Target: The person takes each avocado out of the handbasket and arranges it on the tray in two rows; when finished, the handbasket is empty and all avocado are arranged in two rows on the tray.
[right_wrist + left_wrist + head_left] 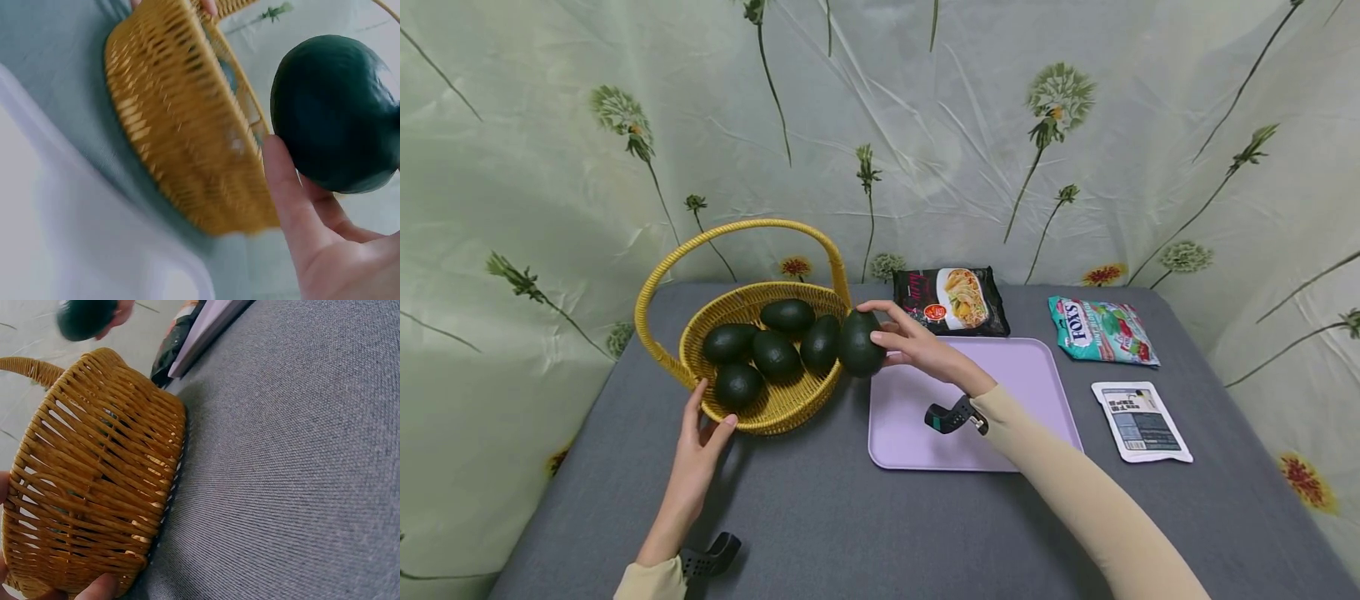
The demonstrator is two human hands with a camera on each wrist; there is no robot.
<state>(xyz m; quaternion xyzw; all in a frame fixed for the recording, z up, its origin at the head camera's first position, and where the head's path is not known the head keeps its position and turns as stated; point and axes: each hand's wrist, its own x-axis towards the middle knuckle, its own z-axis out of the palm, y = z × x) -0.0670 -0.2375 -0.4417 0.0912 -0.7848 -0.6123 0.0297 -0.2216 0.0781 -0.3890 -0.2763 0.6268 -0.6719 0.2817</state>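
A yellow wicker basket (790, 412) with a tall arched handle stands on the left of the table, with several dark green avocados (777, 354) inside. My left hand (696, 458) grips its near-left rim, the thumb against the outer wall. Just past the right rim, my right hand (917, 346) holds one avocado (861, 343) up between fingers and thumb. In the right wrist view that avocado (334, 112) is close up, apart from the basket (187, 119). The left wrist view shows the woven side (94, 475) and a fingertip (103, 587) on it.
A light purple tray (895, 446) lies under the right forearm. Behind it is a black noodle packet (962, 300). To the right lie a teal FOX'S candy bag (1102, 331) and a white pouch (1142, 422). Grey cloth (850, 533) covers the table; a floral curtain (925, 125) hangs behind.
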